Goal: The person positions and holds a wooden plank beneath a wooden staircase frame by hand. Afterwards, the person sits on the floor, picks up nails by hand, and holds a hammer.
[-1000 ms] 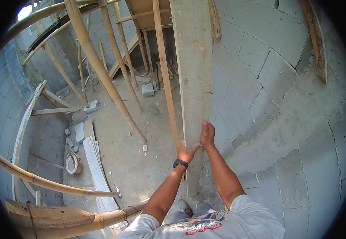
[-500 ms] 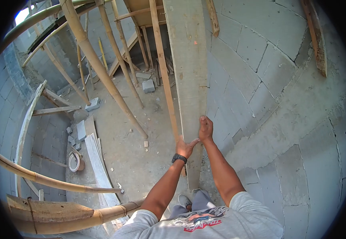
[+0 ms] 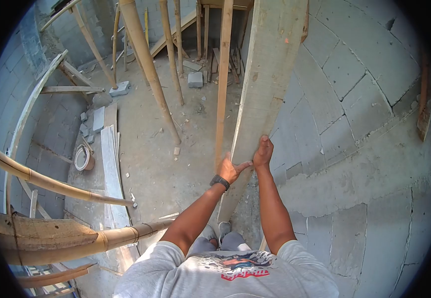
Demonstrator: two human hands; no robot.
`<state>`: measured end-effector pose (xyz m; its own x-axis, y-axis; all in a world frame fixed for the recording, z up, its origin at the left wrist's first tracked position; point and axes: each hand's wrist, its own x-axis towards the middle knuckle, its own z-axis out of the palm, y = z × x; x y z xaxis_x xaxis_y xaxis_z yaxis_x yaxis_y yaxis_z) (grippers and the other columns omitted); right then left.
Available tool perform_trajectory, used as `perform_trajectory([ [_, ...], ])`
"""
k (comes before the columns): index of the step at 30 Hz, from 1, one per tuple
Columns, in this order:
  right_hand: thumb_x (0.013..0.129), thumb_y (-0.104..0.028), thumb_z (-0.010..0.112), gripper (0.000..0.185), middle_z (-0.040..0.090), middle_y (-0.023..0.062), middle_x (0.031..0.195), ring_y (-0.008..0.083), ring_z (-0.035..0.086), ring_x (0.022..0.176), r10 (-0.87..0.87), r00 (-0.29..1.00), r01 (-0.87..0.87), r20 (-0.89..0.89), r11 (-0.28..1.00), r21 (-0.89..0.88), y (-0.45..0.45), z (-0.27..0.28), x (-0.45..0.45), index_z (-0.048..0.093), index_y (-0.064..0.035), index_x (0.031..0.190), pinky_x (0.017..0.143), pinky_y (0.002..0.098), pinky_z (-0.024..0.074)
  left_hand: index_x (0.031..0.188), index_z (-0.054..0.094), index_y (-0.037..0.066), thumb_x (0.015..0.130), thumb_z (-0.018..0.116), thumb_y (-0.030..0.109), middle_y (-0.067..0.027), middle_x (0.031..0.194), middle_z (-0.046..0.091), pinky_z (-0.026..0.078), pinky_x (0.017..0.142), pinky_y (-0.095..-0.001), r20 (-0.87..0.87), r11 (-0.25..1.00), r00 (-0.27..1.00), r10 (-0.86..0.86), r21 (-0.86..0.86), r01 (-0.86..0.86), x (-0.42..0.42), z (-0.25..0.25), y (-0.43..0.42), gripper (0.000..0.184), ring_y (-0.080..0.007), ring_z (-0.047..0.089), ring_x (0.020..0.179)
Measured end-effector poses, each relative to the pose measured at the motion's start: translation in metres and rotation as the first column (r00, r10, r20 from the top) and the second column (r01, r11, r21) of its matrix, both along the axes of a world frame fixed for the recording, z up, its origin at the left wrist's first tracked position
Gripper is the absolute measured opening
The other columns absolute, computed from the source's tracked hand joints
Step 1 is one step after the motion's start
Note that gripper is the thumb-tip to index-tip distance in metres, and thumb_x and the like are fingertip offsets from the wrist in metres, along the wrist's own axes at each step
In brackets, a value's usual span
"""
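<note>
A long, wide grey wooden board (image 3: 267, 64) stands on end in front of me, its upper part leaning to the right and running out of view. My left hand (image 3: 229, 170), with a black watch (image 3: 220, 182) on the wrist, grips the board's left edge, thumb laid across the face. On the opposite edge, slightly higher, my right hand (image 3: 263, 151) clasps the board, its fingers partly hidden. The board's lower end is down by my shoes (image 3: 224, 228). Close to the left of the board rises a narrow wooden batten (image 3: 222, 89).
Bamboo poles (image 3: 151, 74) prop the space at left, and a thick bamboo rail (image 3: 121, 238) crosses near my left side. Flat planks (image 3: 111, 169), a bucket (image 3: 84, 158) and a loose block (image 3: 195, 80) lie on the floor. A block wall (image 3: 354, 104) borders the right.
The board's upper part has tipped to the right and its foot has shifted left, with both hands still holding it. My view has shifted too.
</note>
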<state>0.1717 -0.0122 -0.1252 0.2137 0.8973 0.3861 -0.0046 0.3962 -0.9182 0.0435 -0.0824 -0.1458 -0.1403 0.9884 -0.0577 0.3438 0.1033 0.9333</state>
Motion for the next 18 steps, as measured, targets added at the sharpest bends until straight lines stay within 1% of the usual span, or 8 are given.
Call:
perform_trajectory([
  [3, 0.099, -0.053, 0.05, 0.052, 0.038, -0.0047, 0.071, 0.0088, 0.034, 0.07, 0.007, 1.0, -0.007, -0.002, 1.0, 0.02, 0.0, 0.0, -0.002, 0.043, -0.009, 0.074, 0.062, 0.0289, 0.028, 0.118, 0.054, -0.003, 0.073, 0.084, 0.054, -0.0239, 0.107, 0.069, 0.053, 0.087, -0.0406, 0.074, 0.998, 0.997, -0.031, 0.05, 0.027, -0.002, -0.006, 0.0, 0.079, -0.0335, 0.068, 0.101],
  [6, 0.099, -0.054, 0.05, 0.052, 0.039, -0.0047, 0.071, 0.0089, 0.035, 0.07, 0.028, 1.0, -0.028, -0.005, 0.999, 0.024, 0.005, -0.007, 0.001, 0.044, -0.0084, 0.074, 0.061, 0.0292, 0.0283, 0.121, 0.054, -0.002, 0.077, 0.082, 0.051, -0.0214, 0.11, 0.069, 0.051, 0.092, -0.04, 0.088, 0.984, 0.992, -0.092, 0.16, 0.077, -0.012, -0.026, 0.001, 0.075, -0.0323, 0.068, 0.103],
  [7, 0.099, -0.055, 0.05, 0.053, 0.039, -0.0046, 0.071, 0.0089, 0.035, 0.07, 0.036, 0.999, -0.036, -0.003, 0.999, 0.021, 0.005, -0.008, 0.002, 0.045, -0.0082, 0.075, 0.061, 0.0292, 0.0285, 0.122, 0.054, -0.002, 0.079, 0.079, 0.052, -0.0203, 0.111, 0.069, 0.051, 0.092, -0.0398, 0.216, 0.98, 0.97, -0.111, 0.187, 0.07, -0.015, -0.038, -0.001, 0.073, -0.0313, 0.068, 0.104],
  [9, 0.098, -0.056, 0.05, 0.054, 0.04, -0.0047, 0.07, 0.0088, 0.035, 0.069, 0.056, 0.998, -0.056, -0.002, 0.998, 0.018, 0.004, -0.006, 0.003, 0.045, -0.0072, 0.076, 0.061, 0.0292, 0.0286, 0.124, 0.055, -0.001, 0.084, 0.074, 0.054, -0.0183, 0.112, 0.069, 0.051, 0.092, -0.0393, 0.454, 0.97, 0.876, -0.161, 0.237, 0.055, -0.025, -0.067, -0.002, 0.071, -0.0294, 0.067, 0.105],
  [12, 0.097, -0.06, 0.05, 0.058, 0.041, -0.0047, 0.07, 0.0086, 0.035, 0.069, 0.071, 0.997, -0.071, -0.016, 0.997, 0.003, -0.001, 0.002, 0.001, 0.049, -0.0049, 0.079, 0.062, 0.0285, 0.0292, 0.125, 0.056, 0.0, 0.089, 0.065, 0.059, -0.0156, 0.112, 0.069, 0.052, 0.087, -0.0375, 0.77, 0.997, 0.636, 0.046, -0.073, 0.017, -0.06, -0.1, 0.016, 0.07, -0.0269, 0.068, 0.103],
  [15, 0.095, -0.065, 0.048, 0.064, 0.044, -0.004, 0.071, 0.009, 0.037, 0.07, 0.058, 0.998, -0.057, 0.024, 0.998, -0.033, 0.001, -0.005, 0.004, 0.053, -0.002, 0.085, 0.063, 0.028, 0.0314, 0.118, 0.058, 0.005, 0.091, 0.057, 0.067, -0.0115, 0.109, 0.07, 0.051, 0.077, -0.0302, 0.508, 0.961, 0.825, 0.247, -0.24, -0.14, -0.084, -0.089, 0.064, 0.067, -0.0173, 0.068, 0.092],
  [16, 0.095, -0.066, 0.048, 0.066, 0.045, -0.0037, 0.072, 0.0092, 0.038, 0.07, 0.049, 0.998, -0.046, 0.049, 0.998, -0.052, 0.001, -0.009, 0.006, 0.055, -0.001, 0.086, 0.063, 0.0279, 0.0324, 0.115, 0.059, 0.006, 0.091, 0.06, 0.064, -0.0097, 0.106, 0.07, 0.051, 0.073, -0.0296, 0.471, 0.96, 0.843, 0.261, -0.216, -0.176, -0.092, -0.086, 0.089, 0.063, -0.0172, 0.069, 0.088],
  [18, 0.094, -0.067, 0.047, 0.069, 0.049, -0.0023, 0.075, 0.0098, 0.04, 0.07, 0.028, 0.999, -0.026, 0.038, 0.998, -0.06, 0.001, -0.006, 0.004, 0.057, 0.0013, 0.091, 0.064, 0.028, 0.0349, 0.118, 0.057, 0.005, 0.09, 0.061, 0.064, -0.0097, 0.107, 0.069, 0.051, 0.075, -0.0299, 0.47, 0.974, 0.855, 0.219, -0.157, -0.162, -0.105, -0.071, 0.149, 0.065, -0.0174, 0.068, 0.091],
])
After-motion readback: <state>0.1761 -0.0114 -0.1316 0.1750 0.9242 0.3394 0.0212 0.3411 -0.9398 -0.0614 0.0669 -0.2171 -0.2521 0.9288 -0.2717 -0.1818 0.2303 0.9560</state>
